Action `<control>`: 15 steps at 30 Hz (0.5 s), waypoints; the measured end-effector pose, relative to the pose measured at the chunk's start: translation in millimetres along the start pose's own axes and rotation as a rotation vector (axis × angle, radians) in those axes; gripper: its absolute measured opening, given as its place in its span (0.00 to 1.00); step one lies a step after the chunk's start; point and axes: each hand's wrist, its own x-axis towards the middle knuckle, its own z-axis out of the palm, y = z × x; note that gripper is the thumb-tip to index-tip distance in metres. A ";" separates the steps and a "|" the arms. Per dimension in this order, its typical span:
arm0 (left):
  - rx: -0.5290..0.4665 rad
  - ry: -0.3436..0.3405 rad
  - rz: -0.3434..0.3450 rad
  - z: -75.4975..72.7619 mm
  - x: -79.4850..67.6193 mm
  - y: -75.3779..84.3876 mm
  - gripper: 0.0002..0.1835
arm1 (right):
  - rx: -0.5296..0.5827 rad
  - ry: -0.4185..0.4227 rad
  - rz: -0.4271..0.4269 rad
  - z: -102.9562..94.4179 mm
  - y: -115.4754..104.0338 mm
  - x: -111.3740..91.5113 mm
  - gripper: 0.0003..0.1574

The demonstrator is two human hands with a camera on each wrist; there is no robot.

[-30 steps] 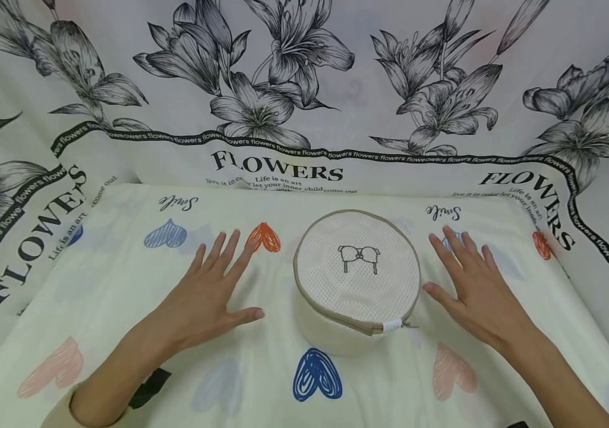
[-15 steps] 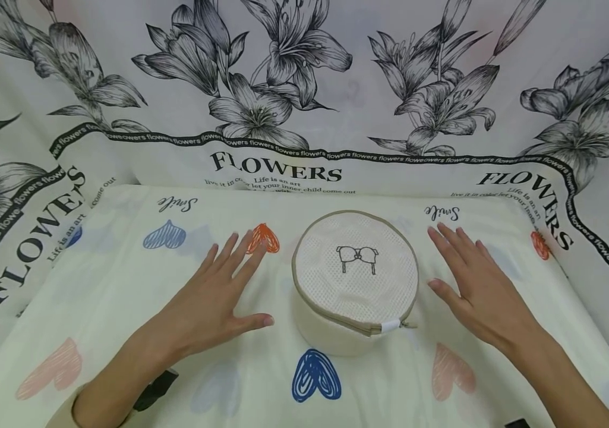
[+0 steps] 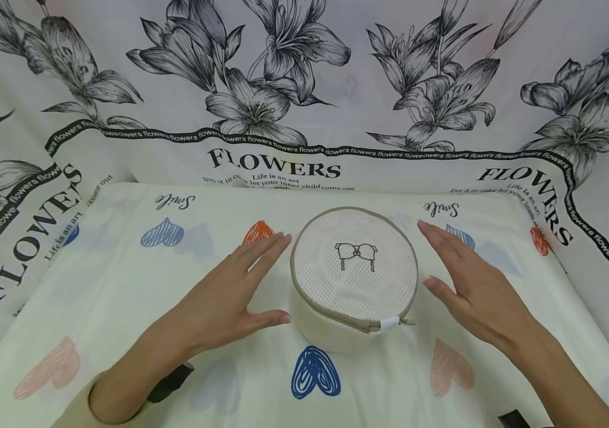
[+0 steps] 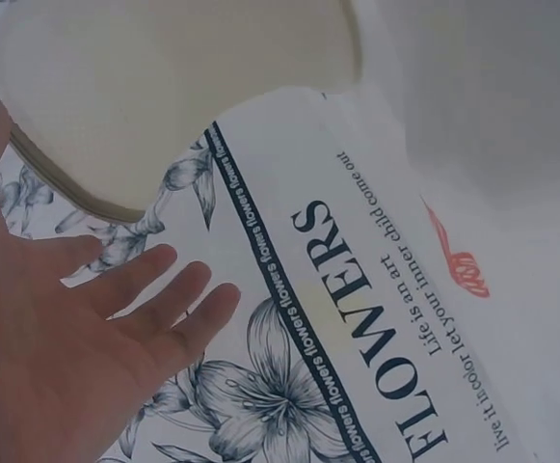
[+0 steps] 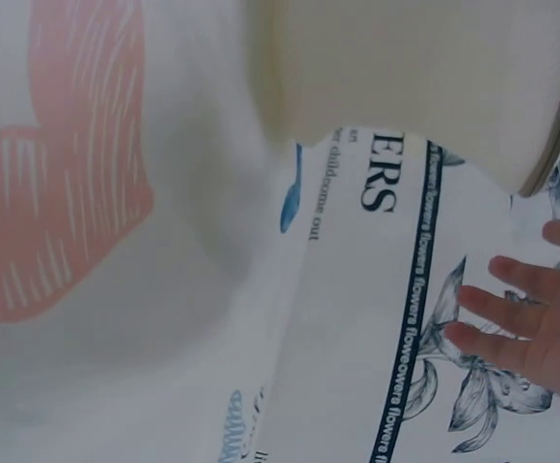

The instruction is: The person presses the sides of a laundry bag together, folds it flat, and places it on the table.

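Observation:
A round white mesh laundry bag [image 3: 355,291] stands upright on the heart-print cloth, its lid edged with a beige zipper and marked with a bra drawing. The zipper pull [image 3: 406,321] sits at its front right. My left hand [image 3: 224,297] is just left of the bag, fingers extended and thumb spread, apparently apart from it. On the other side, my right hand [image 3: 475,291] hovers with straight fingers, a small gap from the bag's wall. Both wrist views show the bag's side wall [image 4: 164,87] near the fingers. Neither hand holds anything.
The white cloth [image 3: 245,380] printed with colored hearts covers the surface under the bag. Behind it hangs a white curtain-like fabric [image 3: 176,113] with black flower drawings and lettering. A dark wrist strap piece [image 3: 170,382] shows beneath the left wrist.
My left hand has moved right, closer to the bag. My right hand has turned inward and shifted slightly left, toward the bag. The bag stays in place.

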 end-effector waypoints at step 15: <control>-0.078 0.093 -0.002 2.3 12.6 8.5 0.48 | 0.307 0.000 0.038 -2.3 -29.4 9.9 0.45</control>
